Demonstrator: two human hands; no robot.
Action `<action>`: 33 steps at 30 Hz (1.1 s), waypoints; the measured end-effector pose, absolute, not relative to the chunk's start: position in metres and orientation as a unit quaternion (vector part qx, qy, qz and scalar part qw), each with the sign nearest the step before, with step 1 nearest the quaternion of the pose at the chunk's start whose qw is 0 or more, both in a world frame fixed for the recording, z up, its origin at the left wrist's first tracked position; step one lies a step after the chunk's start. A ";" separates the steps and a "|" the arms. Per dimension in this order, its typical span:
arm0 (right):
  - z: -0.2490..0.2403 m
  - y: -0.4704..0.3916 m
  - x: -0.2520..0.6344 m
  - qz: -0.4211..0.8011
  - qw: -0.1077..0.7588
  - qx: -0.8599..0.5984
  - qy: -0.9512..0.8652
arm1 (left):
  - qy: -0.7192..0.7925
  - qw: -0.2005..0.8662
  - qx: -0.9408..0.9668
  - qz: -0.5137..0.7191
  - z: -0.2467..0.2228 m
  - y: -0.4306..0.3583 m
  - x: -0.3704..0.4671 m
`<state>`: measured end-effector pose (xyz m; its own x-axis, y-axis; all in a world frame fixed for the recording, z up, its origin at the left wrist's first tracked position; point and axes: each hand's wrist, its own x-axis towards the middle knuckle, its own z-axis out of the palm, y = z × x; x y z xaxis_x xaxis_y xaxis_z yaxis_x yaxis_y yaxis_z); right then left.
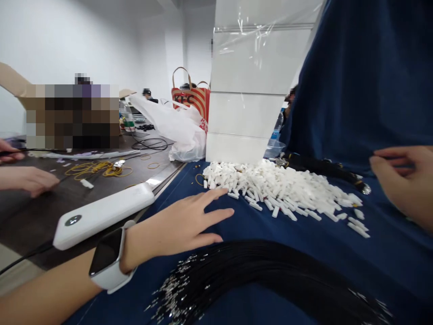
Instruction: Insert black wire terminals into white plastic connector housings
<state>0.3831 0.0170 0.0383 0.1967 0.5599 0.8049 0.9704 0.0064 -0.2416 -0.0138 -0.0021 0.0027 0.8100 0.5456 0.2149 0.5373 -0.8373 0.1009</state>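
Observation:
My left hand (189, 219), with a watch (107, 253) on its wrist, hangs low over the blue cloth with fingers spread and nothing in it. Its index fingertip is at the left edge of a heap of small white plastic pieces (277, 183). At the right, my right hand (406, 180) is raised with its thumb and fingertips close together; whether anything is between them cannot be made out. Below both hands a thick curved bundle of black cords (264, 266) with metal tips lies on the cloth.
White stacked boxes (250, 90) stand behind the heap. To the left are a white power bank (104, 214), yellow rubber bands (98, 170), a plastic bag (182, 131) and another person's hands (29, 178). A dark bundle (324, 169) lies behind the heap.

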 end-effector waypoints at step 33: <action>-0.036 -0.077 0.198 -0.093 0.250 -0.264 -0.927 | 0.401 0.232 0.868 0.181 -0.008 -0.004 0.006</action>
